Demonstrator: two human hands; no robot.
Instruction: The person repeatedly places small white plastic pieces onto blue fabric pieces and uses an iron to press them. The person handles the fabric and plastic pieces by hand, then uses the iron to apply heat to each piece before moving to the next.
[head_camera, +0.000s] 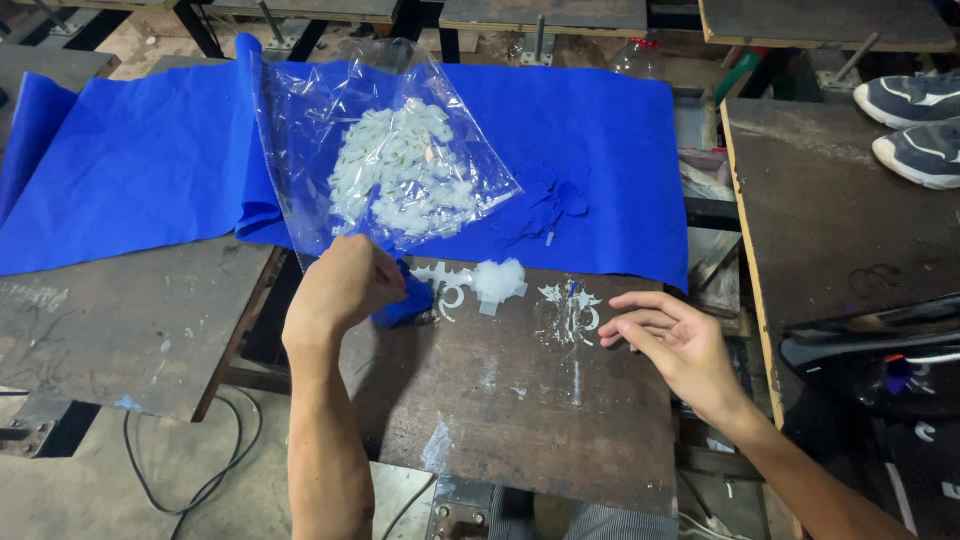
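My left hand (343, 283) is closed around a small blue piece (405, 303) at the near edge of a clear plastic bag (380, 140) that holds several small white pieces (405, 170). My right hand (665, 335) rests open on the dark metal plate (510, 400), its fingers beside white ornamental cut-outs (570, 305). Between the hands lie a white curled cut-out (447, 283) and a small white tuft (498, 280). A large blue fabric sheet (130, 170) is spread under the bag, with a small pile of blue cut pieces (548, 205) on it.
A dark workbench (840, 210) stands to the right with two grey sneakers (915, 120) on it. A black glossy object (880, 350) sits at the right edge. Black cables (190, 470) run across the floor at lower left. A clear bottle (640, 55) stands behind the fabric.
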